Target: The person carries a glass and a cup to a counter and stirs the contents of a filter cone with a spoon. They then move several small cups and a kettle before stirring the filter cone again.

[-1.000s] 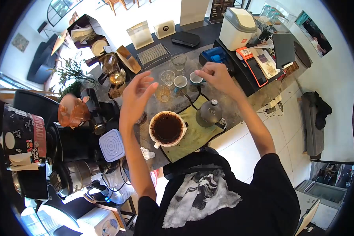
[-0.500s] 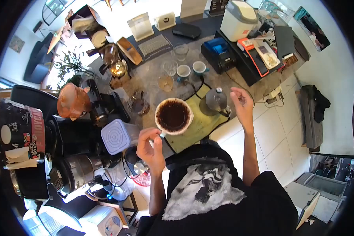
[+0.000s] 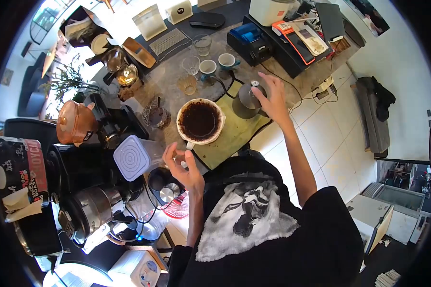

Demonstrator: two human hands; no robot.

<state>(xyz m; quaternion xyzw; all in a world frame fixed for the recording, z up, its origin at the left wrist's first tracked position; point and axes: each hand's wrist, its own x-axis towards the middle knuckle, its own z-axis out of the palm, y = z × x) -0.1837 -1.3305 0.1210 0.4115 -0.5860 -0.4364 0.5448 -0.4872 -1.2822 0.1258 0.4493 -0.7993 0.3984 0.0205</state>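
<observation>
A white coffee dripper [image 3: 221, 125] with dark wet coffee grounds [image 3: 201, 121] inside sits at the left edge of a green cloth [image 3: 239, 132]. My left hand [image 3: 186, 168] is just below the dripper's small handle [image 3: 190, 145], thumb and fingers apart, holding nothing. On the cloth's right side stands a grey gooseneck kettle [image 3: 246, 103], its lid on and its spout toward the cups. My right hand [image 3: 274, 101] hovers at the kettle's right side with fingers spread, close to the lid knob. Part of the kettle's handle is hidden beneath it.
Two teal cups [image 3: 207, 68] and several clear glasses [image 3: 187, 83] stand beyond the dripper. A glass server [image 3: 156, 115] and a purple-lidded container [image 3: 135, 158] are at left. A printer [image 3: 250, 43] and card terminal [image 3: 294, 42] sit at the back right.
My right hand has moved in toward the kettle and now spreads beside its lid. My left hand remains by the dripper's handle, fingers slightly more apart. The whole view has shifted slightly.
</observation>
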